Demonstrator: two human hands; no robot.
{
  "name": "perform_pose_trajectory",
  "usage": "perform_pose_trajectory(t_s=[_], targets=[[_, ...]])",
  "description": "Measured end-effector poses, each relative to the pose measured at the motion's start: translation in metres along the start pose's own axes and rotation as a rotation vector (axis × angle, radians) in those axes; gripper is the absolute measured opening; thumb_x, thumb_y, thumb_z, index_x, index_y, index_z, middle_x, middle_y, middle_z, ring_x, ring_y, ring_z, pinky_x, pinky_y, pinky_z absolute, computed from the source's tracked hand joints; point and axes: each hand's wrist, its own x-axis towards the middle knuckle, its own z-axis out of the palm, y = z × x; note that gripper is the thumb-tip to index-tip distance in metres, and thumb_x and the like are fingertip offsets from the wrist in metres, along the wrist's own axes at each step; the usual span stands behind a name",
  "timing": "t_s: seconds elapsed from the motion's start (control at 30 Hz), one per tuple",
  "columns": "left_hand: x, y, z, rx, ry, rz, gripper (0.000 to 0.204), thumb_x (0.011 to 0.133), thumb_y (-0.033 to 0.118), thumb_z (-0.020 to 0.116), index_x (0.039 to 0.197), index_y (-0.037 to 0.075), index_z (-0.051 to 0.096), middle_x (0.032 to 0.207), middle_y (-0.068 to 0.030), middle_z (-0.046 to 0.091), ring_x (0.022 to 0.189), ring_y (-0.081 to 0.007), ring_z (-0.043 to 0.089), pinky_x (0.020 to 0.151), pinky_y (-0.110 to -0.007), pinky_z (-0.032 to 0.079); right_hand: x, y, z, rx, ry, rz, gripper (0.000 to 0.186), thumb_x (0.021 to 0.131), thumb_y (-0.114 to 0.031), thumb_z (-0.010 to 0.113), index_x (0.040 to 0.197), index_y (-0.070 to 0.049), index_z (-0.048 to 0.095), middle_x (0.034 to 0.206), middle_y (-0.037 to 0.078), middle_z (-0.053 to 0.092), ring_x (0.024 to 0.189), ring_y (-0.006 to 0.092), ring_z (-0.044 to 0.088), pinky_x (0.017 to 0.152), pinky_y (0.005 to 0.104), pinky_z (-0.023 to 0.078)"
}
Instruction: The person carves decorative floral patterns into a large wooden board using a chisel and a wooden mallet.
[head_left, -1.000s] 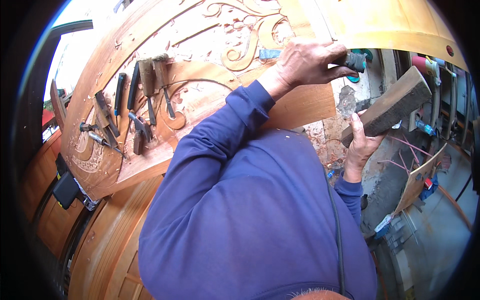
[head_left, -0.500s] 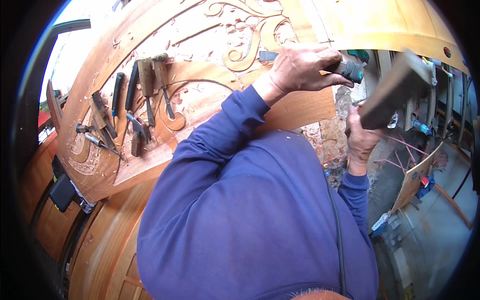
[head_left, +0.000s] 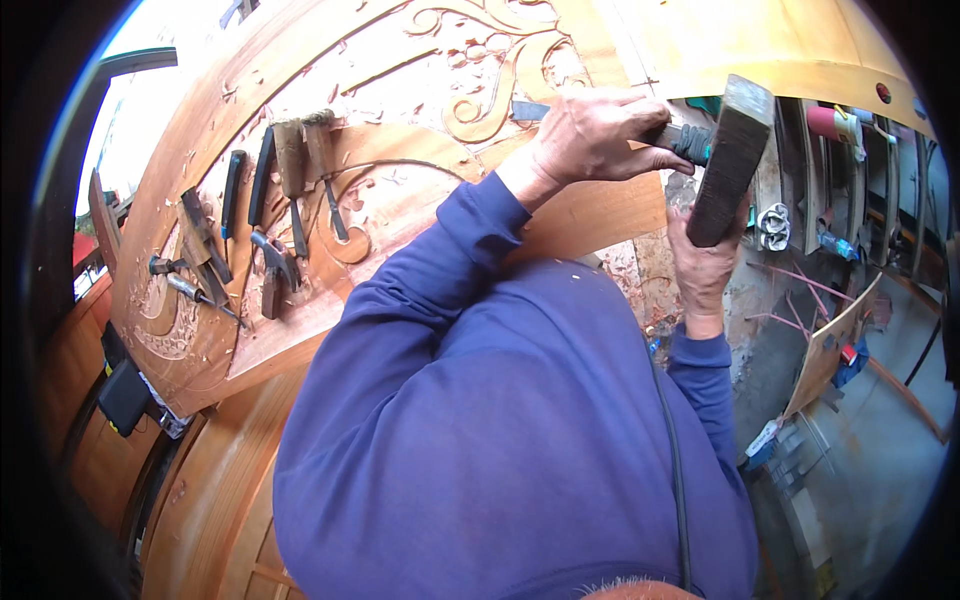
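Observation:
My left hand is wrapped round a chisel, its flat steel blade pointing left over the carved wooden panel. The chisel's dark, cord-wrapped handle sticks out to the right of my fingers. In my right hand is a dark, rectangular wooden mallet, held upright with its block at the butt of the chisel handle. Whether the two touch I cannot tell. Scrolls and leaves in relief fill the upper part of the panel, with wood shavings scattered among them.
Several chisels lie on the panel's left side, beside a small hammer-like tool and a slim pointed tool. A yellowish board spans the top right. Past the panel's right end are a tool rack and an upright plywood piece.
The mallet in my right hand has swung left, from away at the right to the end of the chisel handle. My left hand and the chisel have barely shifted.

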Motion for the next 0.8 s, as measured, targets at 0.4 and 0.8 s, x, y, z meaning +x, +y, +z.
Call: perform_pose_trajectory(t_s=[0.4,0.8], targets=[[-0.005,-0.006,-0.018,-0.048,-0.053,0.032,0.052,0.07,0.044,0.092,0.106,0.01,0.074,0.078,-0.0044,0.071,0.068,-0.0208,0.07,0.061,-0.031,0.057,-0.019,-0.01,0.013,-0.069,0.019,-0.151,0.09,0.079,-0.011,0.087,0.153,0.002,0.038,0.138,0.023,0.06,0.117,0.0308,0.066,0.097,0.0391,0.053],[-0.003,0.012,0.006,-0.072,-0.253,0.161,0.045,0.083,0.05,0.081,0.086,0.01,0.061,0.071,-0.0055,0.054,0.061,-0.025,0.06,0.051,-0.037,0.049,-0.042,0.014,-0.012,0.183,0.158,0.162,0.08,0.086,-0.004,0.079,0.152,-0.001,0.033,0.108,0.006,0.059,0.096,0.0145,0.06,0.09,0.0323,0.052]])
